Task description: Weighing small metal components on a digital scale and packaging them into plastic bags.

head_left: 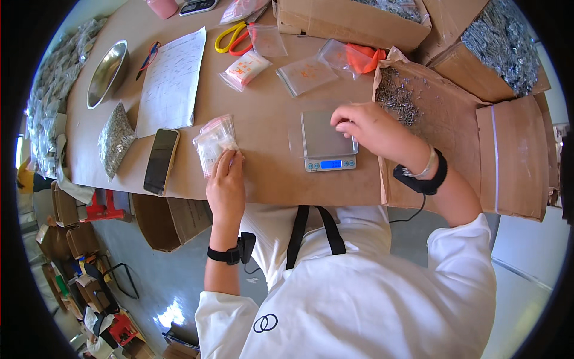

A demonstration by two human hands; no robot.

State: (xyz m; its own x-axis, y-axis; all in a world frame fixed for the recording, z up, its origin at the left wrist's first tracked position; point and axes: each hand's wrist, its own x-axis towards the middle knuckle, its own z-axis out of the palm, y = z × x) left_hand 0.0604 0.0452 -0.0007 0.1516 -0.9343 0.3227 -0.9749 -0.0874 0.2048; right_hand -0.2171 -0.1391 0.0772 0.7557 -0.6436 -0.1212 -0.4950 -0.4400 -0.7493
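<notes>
A flat digital scale (314, 134) with a steel plate and a lit blue display sits on the table in front of me. Over the right part of its plate is my right hand (365, 127), fingers curled together in a pinch; whatever they may hold is too small or hidden. My left hand (226, 166) has its fingertips closed on the near edge of a fanned stack of small clear plastic bags (210, 142). Right of the scale, an open cardboard box (439, 140) holds a heap of small metal parts (399, 99), seemingly screws, at its far end.
Left lie a phone (161, 161), a bag of metal parts (117, 140), a paper sheet (173, 78) and a steel bowl (108, 75). Beyond are scissors (234, 39), a filled pouch (245, 69) and clear bags (306, 75). Boxes of metal pieces (499, 51) stand far right.
</notes>
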